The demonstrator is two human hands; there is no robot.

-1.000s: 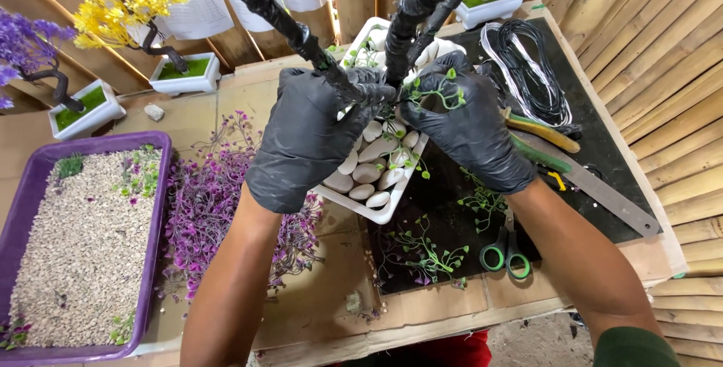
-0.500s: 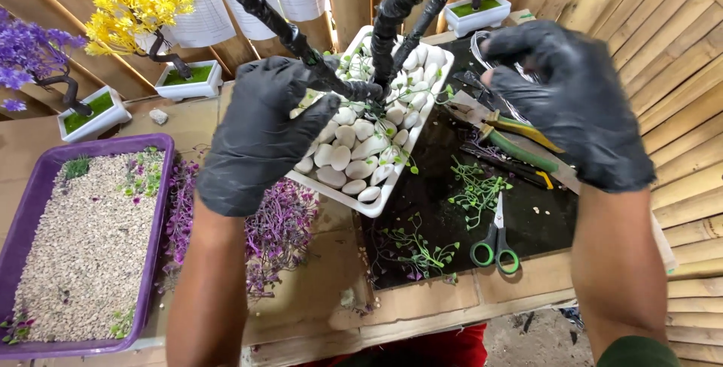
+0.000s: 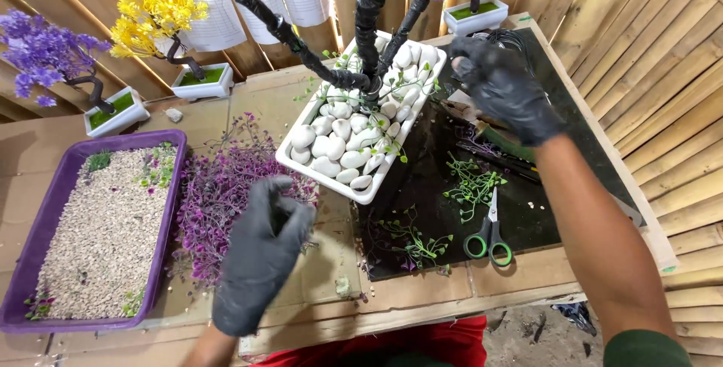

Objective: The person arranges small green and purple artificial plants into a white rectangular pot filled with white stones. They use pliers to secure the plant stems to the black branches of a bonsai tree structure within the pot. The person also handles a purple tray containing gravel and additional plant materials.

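Observation:
A white rectangular pot (image 3: 295, 164) filled with white pebbles holds black-wrapped bare branches (image 3: 286, 32) and a few green sprigs. My left hand (image 3: 260, 254), in a black glove, hovers above the pile of purple artificial foliage (image 3: 218, 194) in front of the pot, fingers loosely curled with nothing in them. My right hand (image 3: 501, 88), also gloved, reaches to the back right over the black mat (image 3: 527, 209), near a coil of black wire (image 3: 512, 36); whether its fingers grip anything I cannot tell.
A purple tray (image 3: 169, 216) of pale gravel sits at the left. Green-handled scissors (image 3: 488, 239) and loose green sprigs (image 3: 471, 186) lie on the mat. Small finished trees, purple (image 3: 45, 54) and yellow (image 3: 154, 9), stand at the back. Bamboo wall at the right.
My left hand left the pot and dropped toward the purple foliage. My right hand moved from the pot out to the back right near the wire coil.

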